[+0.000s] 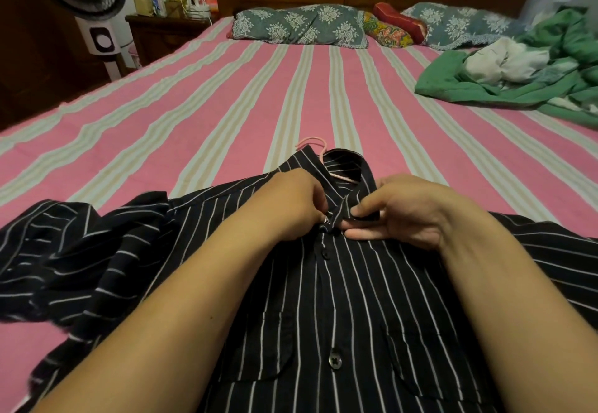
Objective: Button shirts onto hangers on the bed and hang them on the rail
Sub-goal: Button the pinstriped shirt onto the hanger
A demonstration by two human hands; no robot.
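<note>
A black shirt with thin white stripes [356, 299] lies face up on the bed [226, 95], collar away from me. A pink hanger [315, 144] sits inside it; its hook pokes out past the collar. My left hand [291, 205] pinches the left edge of the placket just below the collar. My right hand [407, 210] pinches the right edge opposite, thumb and fingers curled on the fabric. Two buttons lower down the front look fastened.
Pillows [297, 25] line the wooden headboard. A crumpled green blanket with pale clothes [517, 72] lies at the right. A standing fan [87, 1] and a cluttered bedside table [168, 27] are at the far left.
</note>
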